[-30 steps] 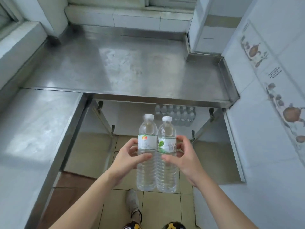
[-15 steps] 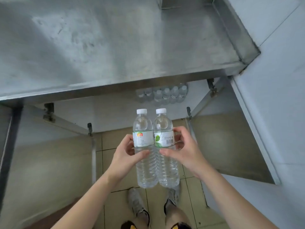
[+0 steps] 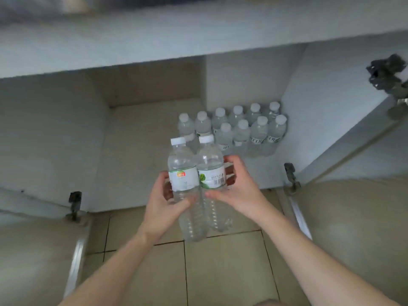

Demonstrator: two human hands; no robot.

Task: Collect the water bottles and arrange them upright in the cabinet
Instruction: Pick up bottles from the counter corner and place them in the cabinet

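Gripping two upright bottles (image 3: 196,173) between both hands (image 3: 201,195), before cabinet (image 3: 143,140)

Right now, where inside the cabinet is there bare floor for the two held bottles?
The cabinet floor is bare left of the standing bottles, out to the left wall. The back right corner is crowded. Front right, before the rows, only a narrow strip stays free.

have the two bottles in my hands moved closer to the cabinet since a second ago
Yes. The two held bottles now sit just before the stored bottles in the cabinet.

No legible text on bottle labels (image 3: 184,181)
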